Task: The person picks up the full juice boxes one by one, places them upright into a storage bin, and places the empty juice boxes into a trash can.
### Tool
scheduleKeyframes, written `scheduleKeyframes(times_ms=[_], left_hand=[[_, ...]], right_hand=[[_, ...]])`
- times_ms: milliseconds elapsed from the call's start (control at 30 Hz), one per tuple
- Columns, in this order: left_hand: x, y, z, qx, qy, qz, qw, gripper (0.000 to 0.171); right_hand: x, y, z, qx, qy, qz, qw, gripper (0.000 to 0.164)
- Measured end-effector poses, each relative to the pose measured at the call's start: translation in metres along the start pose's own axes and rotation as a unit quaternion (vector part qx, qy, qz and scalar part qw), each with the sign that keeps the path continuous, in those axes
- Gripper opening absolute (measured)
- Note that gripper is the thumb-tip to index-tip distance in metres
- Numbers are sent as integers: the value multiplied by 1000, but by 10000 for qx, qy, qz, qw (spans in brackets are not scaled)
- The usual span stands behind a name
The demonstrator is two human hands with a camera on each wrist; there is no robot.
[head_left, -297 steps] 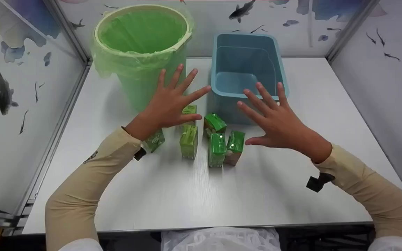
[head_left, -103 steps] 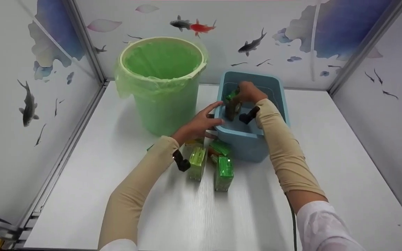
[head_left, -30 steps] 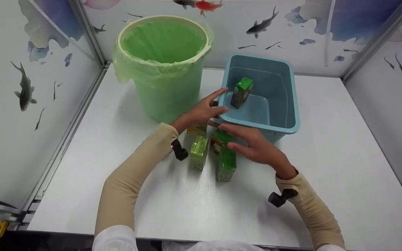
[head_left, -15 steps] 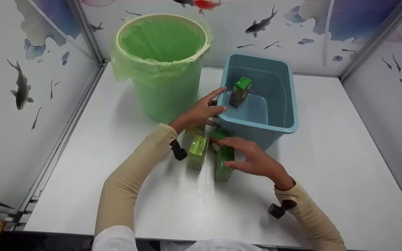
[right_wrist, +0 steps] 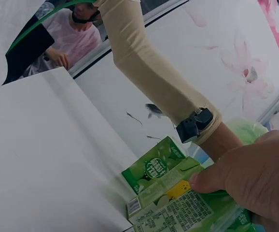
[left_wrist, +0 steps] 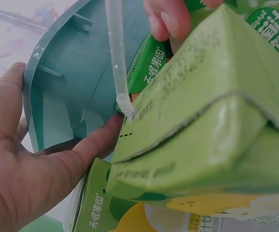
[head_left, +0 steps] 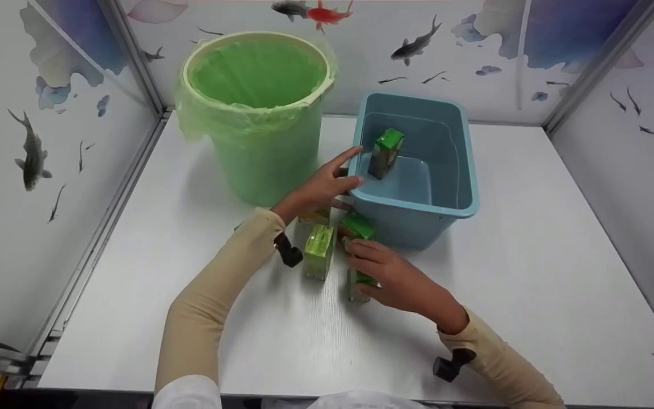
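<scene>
My left hand (head_left: 324,184) straddles the left rim of a blue bin (head_left: 418,210), with fingers inside and outside the wall. My right hand (head_left: 401,278) grips a green juice carton (head_left: 355,287) from above, thumb on its near side; the hand covers much of it. Just behind stands another green carton (head_left: 359,225), close against the bin. To the left is a light green carton (head_left: 318,250), upright, and a yellow-green one (head_left: 315,216) lies partly under my left hand. Inside the bin, one green-topped carton (head_left: 386,153) stands by the left wall.
A green bucket (head_left: 267,153) with a bag liner stands at the back left, beside the bin. White panels (head_left: 349,68) enclose the table (head_left: 531,272). A thin clear tube (left_wrist: 118,53) crosses the left wrist view.
Compared with the oldest frame, one carton now stands in the bin. Over the last second my right hand has come down onto the nearest green carton; my left hand has stayed on the rim.
</scene>
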State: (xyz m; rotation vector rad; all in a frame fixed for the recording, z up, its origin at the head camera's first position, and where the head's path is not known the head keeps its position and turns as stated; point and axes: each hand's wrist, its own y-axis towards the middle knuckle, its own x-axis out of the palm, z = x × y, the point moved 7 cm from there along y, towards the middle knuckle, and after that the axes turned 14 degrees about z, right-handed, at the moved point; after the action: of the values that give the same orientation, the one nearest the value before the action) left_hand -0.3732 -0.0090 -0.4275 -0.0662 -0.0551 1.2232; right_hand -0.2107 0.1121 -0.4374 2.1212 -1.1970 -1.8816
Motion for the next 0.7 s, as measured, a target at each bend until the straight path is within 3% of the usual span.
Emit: scheduleKeyframes(times_ms=[333,700], left_hand=[[1,-1,-2,36,194,55,9998,71],[0,0,-1,41,168,129,9998,72]], right_hand=[[-2,-4,4,192,65,-42,9998,59],[-5,-1,10,366,362,266,9983,64]])
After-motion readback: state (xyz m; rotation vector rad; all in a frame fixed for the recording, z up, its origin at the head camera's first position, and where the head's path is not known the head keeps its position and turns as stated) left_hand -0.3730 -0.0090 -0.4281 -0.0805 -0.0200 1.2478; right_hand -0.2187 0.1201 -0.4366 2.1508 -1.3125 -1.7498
